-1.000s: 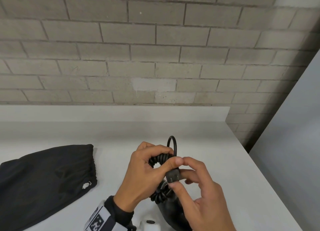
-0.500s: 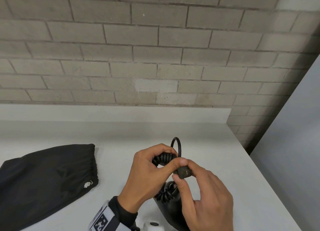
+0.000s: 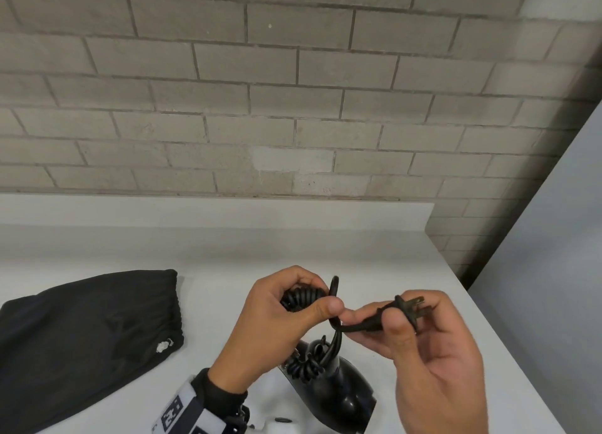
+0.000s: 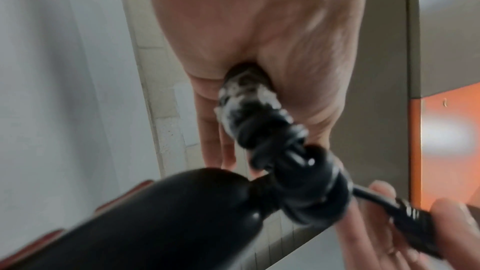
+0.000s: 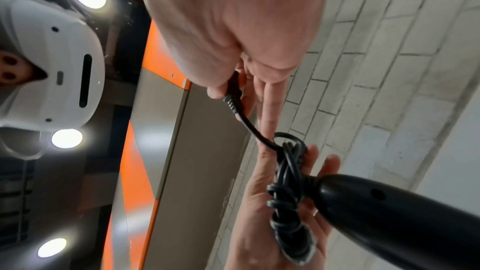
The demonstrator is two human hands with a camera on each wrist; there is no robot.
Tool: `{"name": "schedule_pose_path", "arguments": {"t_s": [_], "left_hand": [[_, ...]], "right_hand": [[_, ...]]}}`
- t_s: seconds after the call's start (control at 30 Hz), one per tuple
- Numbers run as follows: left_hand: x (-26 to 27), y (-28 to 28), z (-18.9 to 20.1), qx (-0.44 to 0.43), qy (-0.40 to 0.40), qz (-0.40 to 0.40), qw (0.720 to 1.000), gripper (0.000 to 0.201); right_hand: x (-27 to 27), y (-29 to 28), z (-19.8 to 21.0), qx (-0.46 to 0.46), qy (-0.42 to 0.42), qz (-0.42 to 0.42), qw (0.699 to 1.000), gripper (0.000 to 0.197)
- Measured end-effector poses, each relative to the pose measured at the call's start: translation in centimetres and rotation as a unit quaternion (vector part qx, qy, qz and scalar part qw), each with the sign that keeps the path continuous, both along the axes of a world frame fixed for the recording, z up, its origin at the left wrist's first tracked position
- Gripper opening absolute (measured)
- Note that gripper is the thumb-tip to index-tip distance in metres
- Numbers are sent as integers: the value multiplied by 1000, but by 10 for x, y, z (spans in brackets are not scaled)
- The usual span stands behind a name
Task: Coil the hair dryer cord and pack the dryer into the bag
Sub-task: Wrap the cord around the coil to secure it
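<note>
- The black hair dryer [image 3: 329, 398] sits nearest the viewer, its body low in the head view and right of the bag; whether it rests on the white counter [image 3: 208, 257] or hangs from the cord is hard to tell.
- Just above the dryer, the left hand [image 3: 273, 323] is curled round the bundled coil of cord [image 3: 301, 298], thumb pressed across it.
- Right of the coil, the right hand [image 3: 423, 345] pinches the plug [image 3: 408, 311] between thumb and fingers, prongs pointing away from the dryer; a short stretch of cord runs from plug to coil.
- The black drawstring bag [image 3: 81, 339] lies flat on the counter, well left of the dryer, with its gathered mouth towards the hands.
- Beyond the bag and dryer, the counter meets a pale brick wall [image 3: 293, 91].
</note>
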State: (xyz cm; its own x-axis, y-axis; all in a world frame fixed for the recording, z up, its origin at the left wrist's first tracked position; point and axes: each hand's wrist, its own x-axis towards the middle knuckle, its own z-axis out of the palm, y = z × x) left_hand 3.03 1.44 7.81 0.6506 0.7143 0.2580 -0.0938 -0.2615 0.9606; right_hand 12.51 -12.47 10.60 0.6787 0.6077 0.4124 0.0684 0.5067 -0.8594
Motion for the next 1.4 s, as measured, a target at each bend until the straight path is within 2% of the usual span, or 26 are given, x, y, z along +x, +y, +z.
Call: {"name": "schedule_pose_path", "arguments": {"t_s": [0.13,0.23,0.3,0.5,0.8,0.93,1.13,1.23,1.37,1.4], "left_hand": [[-1,3,3,-109,-6,-56,992,33],[-3,0,9,-127,-10,-82,988,39],[-2,-1,9,-116,-19,-92,989,44],[1,1,9,-66,17,-96,993,33],[-2,2,7,0,70,-98,993,32],[-3,0,8,37,55,-123,990,48],[-1,-2,7,95,37,-84,991,14],[1,-3,2,115,30,-50,992,31],[1,0,2,94,40,-60,993,24],[-1,1,1,86,44,-73,993,30]], "right_hand": [[10,-1,7,-47,77,43,995,54],[16,1,13,-60,123,56,989,55],[21,2,18,-66,152,56,985,44],[36,5,37,-87,185,78,976,26],[63,14,48,-76,247,68,964,28],[70,20,39,-74,293,58,951,31],[77,24,34,-58,337,47,939,29],[78,22,38,-48,345,54,936,29],[77,22,38,-47,345,57,936,30],[77,22,38,-47,343,58,936,30]]}}
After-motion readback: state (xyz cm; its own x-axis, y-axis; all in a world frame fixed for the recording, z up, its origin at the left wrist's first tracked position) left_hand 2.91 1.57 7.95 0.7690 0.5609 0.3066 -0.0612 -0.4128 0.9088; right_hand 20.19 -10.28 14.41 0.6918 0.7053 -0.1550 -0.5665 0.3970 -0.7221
